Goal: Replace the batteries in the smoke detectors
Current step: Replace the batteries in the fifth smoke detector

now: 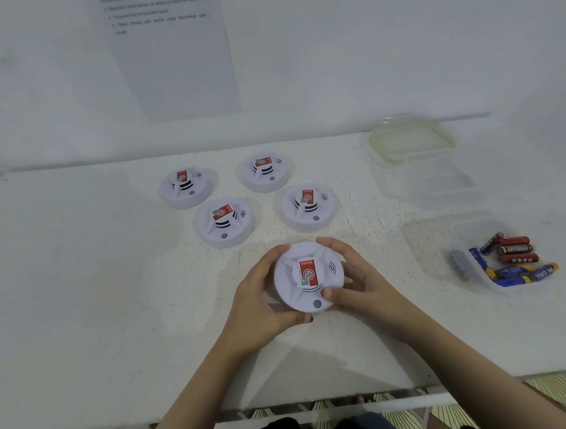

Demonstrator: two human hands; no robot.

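Note:
A white round smoke detector (299,295) with a red label on top sits between both my hands, just above the white table. My left hand (262,297) curls round its left rim, thumb under the near edge. My right hand (359,284) grips the right rim, thumb pressed on top near the grey button. Several more detectors of the same kind lie face up behind it, among them one (225,222) to the left and one (307,208) straight behind. Red and blue batteries (514,257) lie in a clear plastic tub at the right.
A clear tub (478,272) holds the batteries. Behind it stands a second clear container (436,184) and a green-rimmed lid (412,138). A printed sheet (172,50) hangs on the white wall. The table's front edge (365,400) runs close below my forearms.

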